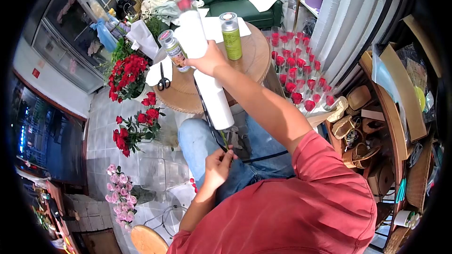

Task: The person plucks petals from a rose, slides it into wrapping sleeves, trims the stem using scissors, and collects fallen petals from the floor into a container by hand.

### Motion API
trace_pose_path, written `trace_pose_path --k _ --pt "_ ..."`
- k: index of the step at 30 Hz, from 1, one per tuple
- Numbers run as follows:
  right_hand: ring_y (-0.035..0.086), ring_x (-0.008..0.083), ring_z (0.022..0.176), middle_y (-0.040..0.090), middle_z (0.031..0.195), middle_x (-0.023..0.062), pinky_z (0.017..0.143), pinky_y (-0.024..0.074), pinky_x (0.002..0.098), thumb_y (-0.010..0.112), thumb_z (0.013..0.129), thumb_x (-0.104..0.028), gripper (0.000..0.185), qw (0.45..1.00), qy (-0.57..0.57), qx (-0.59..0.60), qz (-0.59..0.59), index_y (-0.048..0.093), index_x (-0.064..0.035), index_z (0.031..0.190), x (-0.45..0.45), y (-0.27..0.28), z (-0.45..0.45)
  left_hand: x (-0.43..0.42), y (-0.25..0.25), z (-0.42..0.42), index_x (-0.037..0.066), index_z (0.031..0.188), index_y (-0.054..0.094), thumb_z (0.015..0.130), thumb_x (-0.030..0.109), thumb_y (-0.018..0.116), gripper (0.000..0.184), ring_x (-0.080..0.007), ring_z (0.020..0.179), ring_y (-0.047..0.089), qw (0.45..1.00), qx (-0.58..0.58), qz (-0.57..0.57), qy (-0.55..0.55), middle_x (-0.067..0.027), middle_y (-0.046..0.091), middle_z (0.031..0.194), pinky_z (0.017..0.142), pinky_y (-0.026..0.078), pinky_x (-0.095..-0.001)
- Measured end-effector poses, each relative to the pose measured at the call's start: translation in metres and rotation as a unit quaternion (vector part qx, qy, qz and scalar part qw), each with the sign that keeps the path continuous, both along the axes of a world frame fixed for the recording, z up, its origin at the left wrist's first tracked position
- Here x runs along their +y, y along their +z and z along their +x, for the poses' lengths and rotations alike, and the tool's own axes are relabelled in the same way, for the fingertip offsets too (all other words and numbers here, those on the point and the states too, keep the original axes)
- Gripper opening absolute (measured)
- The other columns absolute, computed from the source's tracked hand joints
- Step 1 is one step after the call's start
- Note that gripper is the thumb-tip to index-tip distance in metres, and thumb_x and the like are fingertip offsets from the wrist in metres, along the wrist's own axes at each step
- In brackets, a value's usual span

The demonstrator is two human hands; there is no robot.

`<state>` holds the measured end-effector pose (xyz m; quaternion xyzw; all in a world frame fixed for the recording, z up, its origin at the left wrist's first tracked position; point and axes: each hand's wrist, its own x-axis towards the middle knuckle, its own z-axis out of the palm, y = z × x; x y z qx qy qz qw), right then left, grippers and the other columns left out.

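Two hands of mine are closed on one wrapped rose. My right hand [209, 59] is wrapped around the middle of the white wrap [214, 101], thumb reaching out to the left, and my left hand [219, 165] pinches the green stem [225, 143] between thumb and fingertips, just below the wrap's lower end. The red rose [184, 3] shows at the top, inside clear film. A black ribbon [205, 106] runs down beside the wrap to my left fingers; I cannot tell whether they grip it too. The wrap slants from above the round table [258, 42] to over my jeans [193, 138].

On the table, a green can [231, 40] stands to the right of the wrap and a patterned can [174, 52] just to its left, near the black scissors [163, 82]. Left of the table are bunches of red roses [127, 75], with pink roses [121, 195] nearer me. To the table's right stand many sleeved roses [296, 66], and a green sofa [226, 9] lies beyond it.
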<state>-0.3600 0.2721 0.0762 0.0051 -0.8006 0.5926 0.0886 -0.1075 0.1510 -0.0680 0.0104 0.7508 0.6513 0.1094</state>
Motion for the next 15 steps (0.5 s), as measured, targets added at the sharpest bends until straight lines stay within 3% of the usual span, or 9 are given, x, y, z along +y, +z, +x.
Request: trace_pose_path --k 3,8,10,15 --pt "0.06 0.0329 0.116 0.058 0.125 0.0253 0.099 0.0484 0.0368 0.089 0.059 -0.038 0.098 0.996 -0.007 -0.077 0.038 0.041 0.0101 0.13 0.006 -0.032 -0.005 0.005 -0.003 0.009 -0.004 0.115 0.065 0.101 0.014 0.058 0.024 -0.0046 0.059 0.051 0.995 -0.069 0.063 -0.014 -0.0024 0.069 0.08 0.053 0.041 -0.0212" --pt "0.06 0.036 0.117 0.057 0.127 0.0265 0.098 0.0499 0.0398 0.087 0.061 -0.038 0.095 0.991 -0.023 -0.122 0.05 0.038 0.0086 0.129 0.007 -0.069 -0.017 0.007 -0.006 0.011 -0.004 0.115 0.064 0.101 0.017 0.058 0.026 -0.0054 0.056 0.049 0.991 -0.09 0.096 -0.034 -0.0045 0.069 0.081 0.048 0.037 -0.0197" --pt "0.059 0.0365 0.119 0.055 0.131 0.0273 0.098 0.0498 0.04 0.087 0.061 -0.038 0.1 0.989 -0.027 -0.143 0.011 0.037 0.0105 0.133 0.007 -0.076 -0.029 0.009 0.001 0.009 -0.004 0.114 0.064 0.101 0.016 0.058 0.025 -0.0054 0.054 0.048 0.988 -0.106 0.113 -0.028 -0.0046 0.068 0.08 0.048 0.036 -0.0197" --pt "0.058 0.0365 0.121 0.052 0.136 0.0289 0.098 0.0497 0.0408 0.088 0.063 -0.04 0.104 0.987 -0.044 -0.15 0.047 0.035 0.0124 0.136 0.005 -0.07 -0.051 0.005 0.005 -0.005 -0.003 0.113 0.065 0.1 0.014 0.059 0.023 -0.004 0.053 0.046 0.986 -0.103 0.132 -0.005 -0.0023 0.067 0.076 0.047 0.034 -0.0194"
